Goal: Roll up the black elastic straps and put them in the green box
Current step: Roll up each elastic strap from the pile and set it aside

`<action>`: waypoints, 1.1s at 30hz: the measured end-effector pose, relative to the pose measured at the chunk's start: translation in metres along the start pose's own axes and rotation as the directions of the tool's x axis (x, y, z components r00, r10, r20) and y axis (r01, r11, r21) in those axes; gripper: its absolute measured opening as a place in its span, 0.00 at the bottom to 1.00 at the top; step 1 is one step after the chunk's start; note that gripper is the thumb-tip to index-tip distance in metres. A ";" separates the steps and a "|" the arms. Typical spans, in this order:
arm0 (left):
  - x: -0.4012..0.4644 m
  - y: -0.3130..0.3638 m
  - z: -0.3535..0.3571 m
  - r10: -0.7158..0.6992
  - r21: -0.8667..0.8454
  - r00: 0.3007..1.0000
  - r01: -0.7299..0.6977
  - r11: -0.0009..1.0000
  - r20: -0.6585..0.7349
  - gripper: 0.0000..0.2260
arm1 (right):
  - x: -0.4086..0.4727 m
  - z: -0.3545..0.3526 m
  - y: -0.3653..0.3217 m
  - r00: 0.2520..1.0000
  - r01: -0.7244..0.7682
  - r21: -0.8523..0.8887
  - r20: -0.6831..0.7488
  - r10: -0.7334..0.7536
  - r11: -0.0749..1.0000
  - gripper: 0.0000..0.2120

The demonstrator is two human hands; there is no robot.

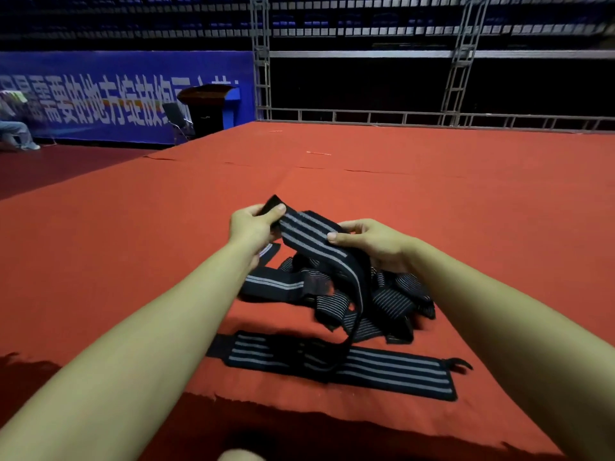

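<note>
My left hand (253, 224) and right hand (369, 241) pinch one black grey-striped elastic strap (312, 232) taut above the red cloth tabletop (466, 201), ready for rolling.

the held strap (319, 234) is showing black with grey lengthwise stripes, as are the heaped straps (382, 294) and the flat strap (382, 367). the cloth (432, 211) is glowing orange-red; the banner (116, 94) is showing blue with white characters.

Indoor sports arena: tiered seating (366, 24), blue banner (116, 94), red-carpeted stage (432, 194).
</note>
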State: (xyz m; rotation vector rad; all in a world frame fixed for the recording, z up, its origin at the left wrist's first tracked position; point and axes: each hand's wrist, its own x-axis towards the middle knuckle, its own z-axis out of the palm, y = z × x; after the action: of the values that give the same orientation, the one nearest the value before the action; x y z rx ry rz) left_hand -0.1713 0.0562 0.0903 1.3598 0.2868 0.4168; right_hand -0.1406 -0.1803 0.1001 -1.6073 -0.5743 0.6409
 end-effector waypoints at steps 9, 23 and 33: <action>0.003 0.011 -0.037 0.189 0.144 0.963 -0.163 0.976 -0.193 0.03 | -0.053 -0.040 0.028 0.981 -0.194 -0.200 -0.010 0.196 0.960 0.20; -0.018 -0.088 -0.150 -0.174 0.353 0.969 0.227 0.908 -0.175 0.04 | -0.126 -0.088 0.126 0.917 -0.382 -0.571 -0.332 0.221 0.727 0.22; -0.026 -0.156 -0.184 -0.147 0.728 0.975 0.221 0.649 -0.166 0.12 | -0.120 -0.071 0.187 0.888 -0.455 -0.706 -0.407 0.214 0.543 0.25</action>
State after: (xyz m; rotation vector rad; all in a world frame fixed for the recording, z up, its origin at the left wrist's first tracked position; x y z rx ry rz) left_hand -0.2549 0.1829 -0.0996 2.1018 0.7300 0.1795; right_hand -0.1768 -0.3373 -0.0693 -2.6699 -0.3317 0.4303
